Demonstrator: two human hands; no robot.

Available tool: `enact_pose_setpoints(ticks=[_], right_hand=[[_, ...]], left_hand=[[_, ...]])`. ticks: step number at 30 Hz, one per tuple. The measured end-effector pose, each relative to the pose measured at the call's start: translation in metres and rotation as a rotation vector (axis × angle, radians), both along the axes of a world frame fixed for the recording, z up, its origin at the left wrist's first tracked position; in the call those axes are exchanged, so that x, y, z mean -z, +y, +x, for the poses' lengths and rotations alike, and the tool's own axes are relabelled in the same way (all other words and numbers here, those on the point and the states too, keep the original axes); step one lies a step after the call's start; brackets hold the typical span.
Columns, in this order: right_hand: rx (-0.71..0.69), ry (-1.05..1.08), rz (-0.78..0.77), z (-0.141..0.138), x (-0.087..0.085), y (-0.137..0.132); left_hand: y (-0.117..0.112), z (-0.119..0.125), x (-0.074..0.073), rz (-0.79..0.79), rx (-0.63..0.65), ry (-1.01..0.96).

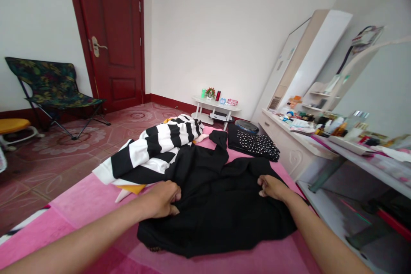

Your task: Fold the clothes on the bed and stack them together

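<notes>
– Black garment [218, 209]: location?
– Centre frame, spread on the pink bedcover [80, 205]. Left hand [162, 199] curled, pinching its cloth; right hand [271, 187] fingers bent, gripping its upper edge.
– Step?
– Apparently flattening. Further smoothing calls for even outward pull from both hands.

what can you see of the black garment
The black garment lies spread and rumpled on the pink cover. It is plain, dark, matte cloth, with a long part trailing toward the spotted cloth. Its left edge touches the striped garment. The left hand bunches its cloth; the right hand rests on it, fingers curled.
</notes>
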State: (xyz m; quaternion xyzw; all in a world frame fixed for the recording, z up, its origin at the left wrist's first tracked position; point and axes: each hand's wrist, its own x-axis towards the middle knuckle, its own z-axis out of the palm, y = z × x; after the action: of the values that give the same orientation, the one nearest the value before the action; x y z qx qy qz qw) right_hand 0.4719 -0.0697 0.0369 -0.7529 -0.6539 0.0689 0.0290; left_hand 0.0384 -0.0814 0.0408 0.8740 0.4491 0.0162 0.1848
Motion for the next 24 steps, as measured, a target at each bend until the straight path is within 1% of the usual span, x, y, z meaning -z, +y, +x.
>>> enact_pose_setpoints(ticks=[2,3,4,6,7,8,10,12,13,14,15,17,18,19,20,21,22,23,24], right_hand=[[-0.003,-0.019,-0.009,-0.009,0.000,-0.010],[-0.007,-0.035,-0.016,-0.012,-0.001,-0.016],[-0.016,-0.058,-0.008,-0.014,-0.003,-0.023],[-0.046,-0.091,0.018,-0.014,-0.009,-0.037],[-0.067,-0.084,0.042,-0.012,-0.015,-0.044],[-0.085,-0.053,0.076,-0.010,-0.022,-0.050],[-0.109,0.049,0.175,-0.007,-0.039,-0.062],[-0.111,0.137,0.299,-0.011,-0.055,-0.071],[-0.094,0.157,0.372,-0.016,-0.062,-0.073],[-0.071,0.162,0.452,-0.022,-0.066,-0.073],[-0.046,0.156,0.532,-0.030,-0.067,-0.071],[-0.015,0.142,0.647,-0.046,-0.063,-0.059],[-0.025,0.141,0.652,-0.053,-0.058,-0.049],[-0.047,0.144,0.616,-0.060,-0.052,-0.036],[-0.074,0.144,0.548,-0.065,-0.047,-0.022],[-0.093,0.140,0.473,-0.071,-0.043,-0.007],[-0.102,0.127,0.415,-0.076,-0.040,0.009],[-0.108,0.106,0.392,-0.082,-0.040,0.025],[-0.109,0.076,0.407,-0.090,-0.041,0.040]], left_hand=[[-0.008,0.000,-0.003,0.031,0.026,-0.025],[-0.014,0.000,-0.007,0.055,0.047,-0.062],[-0.021,-0.002,-0.014,0.081,0.075,-0.125],[-0.036,-0.009,-0.032,0.101,0.137,-0.317],[-0.044,-0.015,-0.043,0.065,0.159,-0.410],[-0.051,-0.023,-0.055,-0.007,0.165,-0.474],[-0.060,-0.042,-0.079,-0.203,0.145,-0.519],[-0.060,-0.061,-0.099,-0.364,0.123,-0.524],[-0.056,-0.070,-0.104,-0.395,0.109,-0.528],[-0.050,-0.076,-0.108,-0.372,0.078,-0.528],[-0.042,-0.081,-0.108,-0.300,0.026,-0.505],[-0.025,-0.081,-0.099,-0.034,-0.142,-0.365],[-0.017,-0.078,-0.092,0.115,-0.221,-0.268],[-0.011,-0.072,-0.083,0.238,-0.268,-0.183],[-0.007,-0.064,-0.073,0.315,-0.268,-0.128],[-0.004,-0.054,-0.063,0.345,-0.222,-0.106],[-0.003,-0.044,-0.052,0.350,-0.149,-0.116],[-0.002,-0.034,-0.042,0.343,-0.071,-0.141],[-0.002,-0.025,-0.033,0.335,-0.011,-0.172]])
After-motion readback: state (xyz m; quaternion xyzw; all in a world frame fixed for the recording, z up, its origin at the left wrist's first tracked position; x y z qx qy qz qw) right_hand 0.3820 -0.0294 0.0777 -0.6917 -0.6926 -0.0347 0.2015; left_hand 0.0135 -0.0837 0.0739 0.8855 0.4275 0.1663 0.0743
